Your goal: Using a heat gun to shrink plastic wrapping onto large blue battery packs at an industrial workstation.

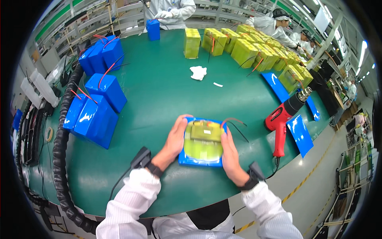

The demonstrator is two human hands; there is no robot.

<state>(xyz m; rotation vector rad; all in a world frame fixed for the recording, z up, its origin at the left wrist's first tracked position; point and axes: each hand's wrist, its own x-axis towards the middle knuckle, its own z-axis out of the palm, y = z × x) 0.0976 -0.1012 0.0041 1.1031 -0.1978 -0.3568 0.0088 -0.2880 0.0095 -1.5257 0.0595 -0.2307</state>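
Observation:
Between my two hands is a battery pack point(203, 149), yellow-green on its upper face with a blue film wrap around its edges. A red and a black wire come out of its top right corner. My left hand point(175, 137) presses along the pack's left side, fingers hidden behind its edge. On the right side, my right hand point(230, 153) grips it the same way, thumb near the wires. A red heat gun point(278, 123) lies to the right of my right hand, its metal nozzle pointing away to the upper right.
Blue-wrapped packs point(97, 119) stand at the left beside a black ribbed hose point(59, 159). Many yellow-green packs point(242, 51) fill the far right. Blue film sleeves point(300, 135) lie near the heat gun. A crumpled white wad point(198, 73) rests mid-table. Across, a gloved co-worker's hand point(164, 15) is by a blue pack point(152, 30).

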